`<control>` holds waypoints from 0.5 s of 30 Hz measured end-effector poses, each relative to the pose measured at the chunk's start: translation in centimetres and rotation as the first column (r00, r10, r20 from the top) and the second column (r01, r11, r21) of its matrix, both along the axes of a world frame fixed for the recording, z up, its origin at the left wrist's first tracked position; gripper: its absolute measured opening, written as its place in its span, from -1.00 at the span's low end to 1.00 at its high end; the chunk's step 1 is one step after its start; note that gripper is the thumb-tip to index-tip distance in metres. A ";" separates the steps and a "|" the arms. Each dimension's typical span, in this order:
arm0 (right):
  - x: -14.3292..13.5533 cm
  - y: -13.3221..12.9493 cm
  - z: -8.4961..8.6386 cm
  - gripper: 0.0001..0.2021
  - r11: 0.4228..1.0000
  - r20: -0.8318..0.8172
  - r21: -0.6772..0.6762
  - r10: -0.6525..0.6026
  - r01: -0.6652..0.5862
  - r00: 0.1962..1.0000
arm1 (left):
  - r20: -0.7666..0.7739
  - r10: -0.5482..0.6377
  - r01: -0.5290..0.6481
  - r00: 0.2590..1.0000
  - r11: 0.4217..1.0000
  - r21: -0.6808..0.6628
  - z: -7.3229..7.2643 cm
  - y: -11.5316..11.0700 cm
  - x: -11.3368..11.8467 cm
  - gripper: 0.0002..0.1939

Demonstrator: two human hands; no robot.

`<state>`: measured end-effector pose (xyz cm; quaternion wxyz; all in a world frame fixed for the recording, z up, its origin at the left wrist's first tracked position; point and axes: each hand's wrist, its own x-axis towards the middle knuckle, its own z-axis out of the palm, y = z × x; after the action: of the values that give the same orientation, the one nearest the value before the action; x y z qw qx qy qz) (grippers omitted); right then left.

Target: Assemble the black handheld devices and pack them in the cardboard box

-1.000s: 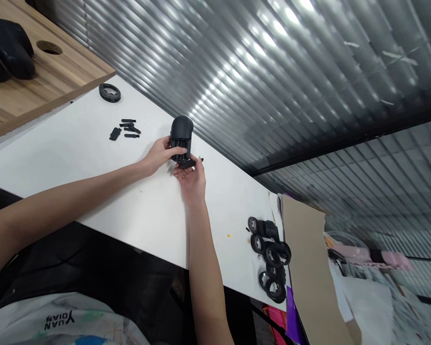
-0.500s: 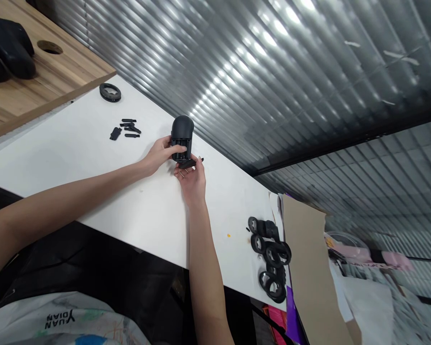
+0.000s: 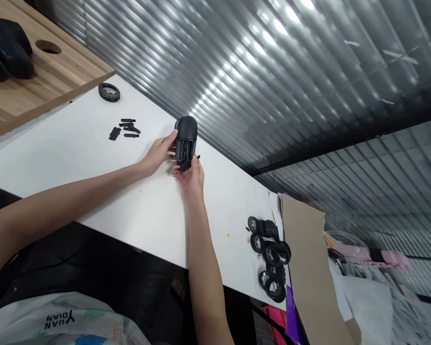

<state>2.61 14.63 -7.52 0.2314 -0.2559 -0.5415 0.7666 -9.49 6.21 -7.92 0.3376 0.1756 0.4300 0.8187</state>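
A black device (image 3: 187,128) with a rounded top is held upright above the white table, its open battery compartment (image 3: 186,150) facing me. Inside the compartment are long dark shapes, too small to tell whether they are batteries. My left hand (image 3: 158,155) grips the device's left side, thumb on its upper edge and fingers behind it. At the lower end, my right hand (image 3: 191,179) has its thumb against the device and holds a flat black cover (image 3: 185,165) just under the compartment. Whether the cover touches the device, I cannot tell.
Several small black strips (image 3: 131,128) and a black ring (image 3: 109,92) lie on the white table (image 3: 151,206). More black rings (image 3: 273,254) are piled at its right end, by a cardboard sheet (image 3: 303,258). Corrugated metal (image 3: 215,81) rises behind; a wooden surface (image 3: 68,62) adjoins at left.
My left thumb has moved out of the compartment to the device's upper left edge. The device has shifted slightly right, and the cover in my right hand has turned more steeply.
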 end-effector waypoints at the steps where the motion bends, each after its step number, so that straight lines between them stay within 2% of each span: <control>1: 0.0 0.0 -0.1 -0.48 1.000 0.007 0.002 -0.006 0.006 1.000 | -0.001 0.004 -0.004 1.000 1.000 0.004 0.0 0.0 0.1 -0.33; 9: 0.0 0.0 -0.2 -0.46 0.998 0.010 0.043 -0.045 0.044 0.999 | -0.018 -0.004 0.004 1.000 1.000 -0.018 0.9 -0.4 0.5 -0.33; 15: 0.0 0.0 0.1 -0.47 0.994 -0.001 0.043 -0.096 0.096 0.995 | 0.006 0.035 -0.035 0.999 0.999 -0.001 0.5 -0.3 0.3 -0.36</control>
<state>2.57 14.60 -7.42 0.2733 -0.2768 -0.5451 0.7427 -9.20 5.96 -7.44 0.3246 0.1654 0.4325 0.8248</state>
